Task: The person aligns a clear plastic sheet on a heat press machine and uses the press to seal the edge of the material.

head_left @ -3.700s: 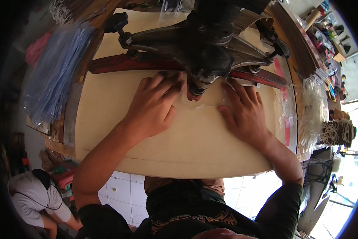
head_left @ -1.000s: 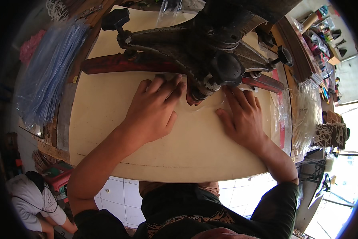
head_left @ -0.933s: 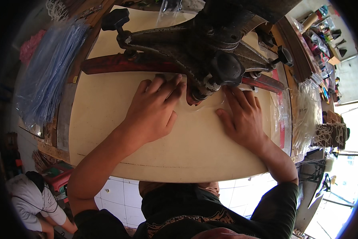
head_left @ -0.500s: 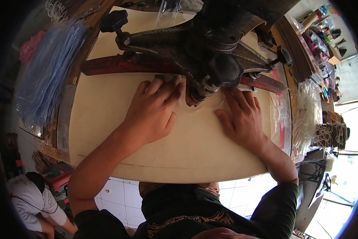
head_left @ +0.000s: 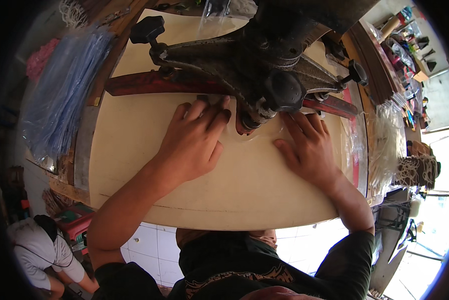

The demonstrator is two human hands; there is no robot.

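A dark metal press [head_left: 199, 55] with black knobs reaches over a cream-coloured board [head_left: 234, 195]. Across its underside runs a red bar [head_left: 144, 83], worn along the edge. My left hand [head_left: 189, 137] rests on the board left of the press's middle foot, fingers stretched forward to the bar and thumb apart. On the other side of that foot lies my right hand [head_left: 312, 147], palm down, its fingers also reaching to the bar. Between the hands, a thin clear plastic sheet [head_left: 264, 131] shows faintly. The fingertips and whatever lies beneath the bar are partly hidden.
Blue-tinted plastic sleeves [head_left: 67, 90] are stacked at the left, beside a pink bundle [head_left: 41, 60]. Clear plastic bags [head_left: 384, 145] and a stack of brown boards [head_left: 377, 75] line the right. A person in a light shirt [head_left: 39, 250] bends down at the lower left.
The whole view has shifted slightly to the right. Both hands stay almost in the same place by the red bar, and the press looks unmoved.
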